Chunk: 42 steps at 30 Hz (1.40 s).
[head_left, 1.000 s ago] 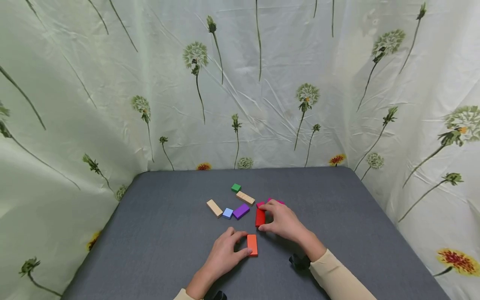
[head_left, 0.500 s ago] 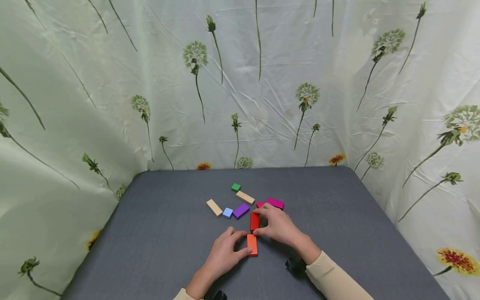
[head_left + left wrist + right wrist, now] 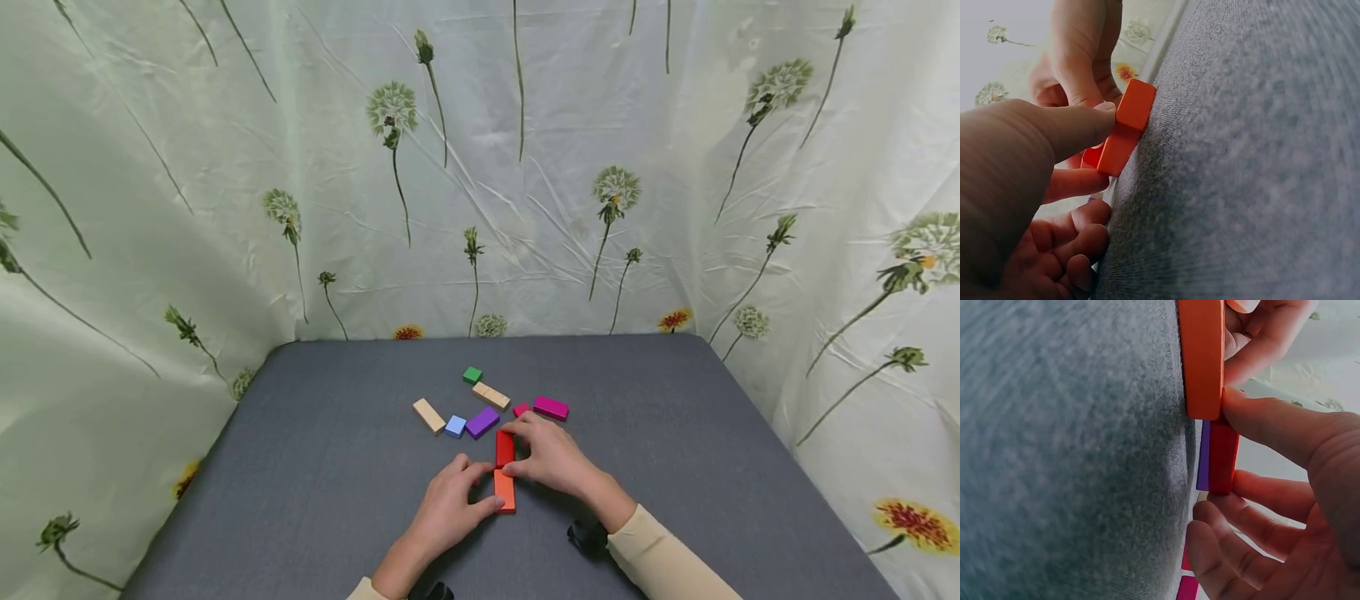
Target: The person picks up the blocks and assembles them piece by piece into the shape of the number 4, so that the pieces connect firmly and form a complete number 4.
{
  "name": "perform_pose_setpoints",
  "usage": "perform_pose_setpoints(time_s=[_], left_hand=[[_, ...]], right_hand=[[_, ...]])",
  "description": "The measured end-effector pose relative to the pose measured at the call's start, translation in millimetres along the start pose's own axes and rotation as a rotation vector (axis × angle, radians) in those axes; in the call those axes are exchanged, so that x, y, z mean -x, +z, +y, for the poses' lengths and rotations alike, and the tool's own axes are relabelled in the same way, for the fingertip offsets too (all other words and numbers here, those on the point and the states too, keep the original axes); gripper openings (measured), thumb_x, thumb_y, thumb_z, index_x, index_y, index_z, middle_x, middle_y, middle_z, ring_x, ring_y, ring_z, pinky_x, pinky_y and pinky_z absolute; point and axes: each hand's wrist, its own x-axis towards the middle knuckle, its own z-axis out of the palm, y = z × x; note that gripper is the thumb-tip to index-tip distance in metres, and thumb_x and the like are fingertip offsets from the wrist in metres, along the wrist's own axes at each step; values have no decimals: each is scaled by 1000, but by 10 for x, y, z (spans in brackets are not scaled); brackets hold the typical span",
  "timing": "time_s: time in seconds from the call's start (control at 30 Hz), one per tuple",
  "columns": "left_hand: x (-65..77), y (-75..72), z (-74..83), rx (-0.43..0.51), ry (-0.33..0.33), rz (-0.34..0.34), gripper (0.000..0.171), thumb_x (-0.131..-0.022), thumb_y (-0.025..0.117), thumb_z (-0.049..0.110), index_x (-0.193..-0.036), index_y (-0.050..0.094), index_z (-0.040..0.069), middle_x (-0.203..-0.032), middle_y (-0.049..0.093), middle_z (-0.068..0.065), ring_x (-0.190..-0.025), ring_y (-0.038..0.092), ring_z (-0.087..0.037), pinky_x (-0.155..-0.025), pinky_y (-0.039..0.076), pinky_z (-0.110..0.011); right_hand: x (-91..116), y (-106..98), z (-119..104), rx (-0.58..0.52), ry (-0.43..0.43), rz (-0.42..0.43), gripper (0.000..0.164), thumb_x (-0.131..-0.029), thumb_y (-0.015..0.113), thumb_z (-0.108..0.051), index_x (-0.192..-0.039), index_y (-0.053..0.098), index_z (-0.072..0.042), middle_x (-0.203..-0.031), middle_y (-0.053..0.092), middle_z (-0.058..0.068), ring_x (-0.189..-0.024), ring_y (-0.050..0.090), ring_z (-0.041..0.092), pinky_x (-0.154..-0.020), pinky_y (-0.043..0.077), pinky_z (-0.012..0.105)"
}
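An orange block (image 3: 505, 492) lies flat on the grey table, held by my left hand (image 3: 447, 504) with the thumb on its near part and the index finger at its far end. Just beyond it, in line, is a red block (image 3: 505, 449), pinched lengthwise between the thumb and fingers of my right hand (image 3: 552, 451). In the head view the two blocks' ends meet or nearly meet. The right wrist view shows the right thumb at the junction of the orange block (image 3: 1202, 359) and the red block (image 3: 1223, 456).
Beyond the hands lie a purple block (image 3: 482, 422), a blue block (image 3: 455, 427), two wooden blocks (image 3: 429, 417), a green block (image 3: 472, 375), a small pink-red block (image 3: 521, 409) and a magenta block (image 3: 551, 407). A flowered curtain (image 3: 480, 167) surrounds the table (image 3: 337, 500).
My right hand has moved the red block left and slightly nearer, up to the far end of the orange block. The left hand and the orange block have stayed in place.
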Motion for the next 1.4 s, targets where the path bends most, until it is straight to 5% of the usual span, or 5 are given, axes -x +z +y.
perform_pose_setpoints(time_s=[0.57, 0.83, 1.4], left_hand=[[-17, 10, -3, -30, 16, 5, 53, -84, 80, 46, -125, 72, 14, -86, 43, 5, -72, 43, -10, -60, 33, -26], [-23, 25, -5, -20, 20, 11, 53, -84, 81, 46, -125, 72, 13, -85, 43, 5, -70, 42, -10, -59, 32, -25], [6, 13, 27, -30, -4, -13, 56, -85, 79, 47, -128, 71, 12, -86, 43, 5, -73, 43, -11, -60, 33, -27]], right_hand=[[-26, 19, 61, -35, -17, -60, 52, -87, 78, -38, -132, 66, -15, -113, 58, -4, -87, 54, 10, -72, 47, 31], [-14, 32, 40, -55, 23, -44, 49, -86, 81, -33, -130, 67, -16, -100, 55, -2, -83, 51, 13, -64, 42, 29], [-31, 71, 38, -115, 22, -50, 52, -85, 82, -29, -131, 66, -13, -91, 60, -5, -82, 54, 13, -68, 45, 29]])
